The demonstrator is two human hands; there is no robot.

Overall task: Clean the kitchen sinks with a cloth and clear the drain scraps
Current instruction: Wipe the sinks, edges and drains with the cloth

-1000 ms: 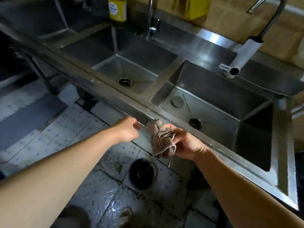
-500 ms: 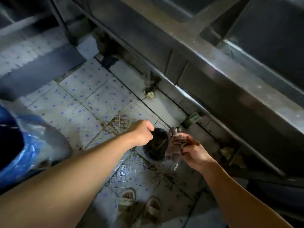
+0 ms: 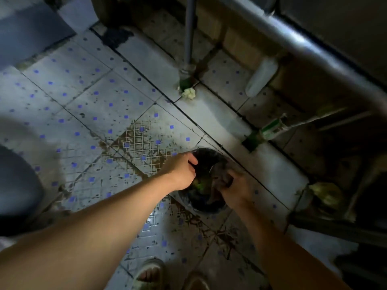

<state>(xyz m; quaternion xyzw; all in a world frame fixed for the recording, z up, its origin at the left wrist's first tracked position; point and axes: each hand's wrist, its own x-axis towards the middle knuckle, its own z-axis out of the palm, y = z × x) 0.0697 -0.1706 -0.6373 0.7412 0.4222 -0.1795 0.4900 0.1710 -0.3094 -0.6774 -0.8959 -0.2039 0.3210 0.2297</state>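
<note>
While right hand [image 3: 234, 190] grips cloth [image 3: 217, 185], left hand [image 3: 181, 171] holds bin [image 3: 209, 208].

Two hands [image 3: 181, 171] [image 3: 235, 190], one cloth [image 3: 218, 181], one bin [image 3: 206, 206], two sandals [image 3: 147, 273] [image 3: 195, 281].

Cloth [image 3: 217, 185]: brownish, crumpled, hanging over a dark bin [image 3: 206, 208] on the floor.
Scraps [image 3: 199, 184]: greenish bits inside the bin.
</note>
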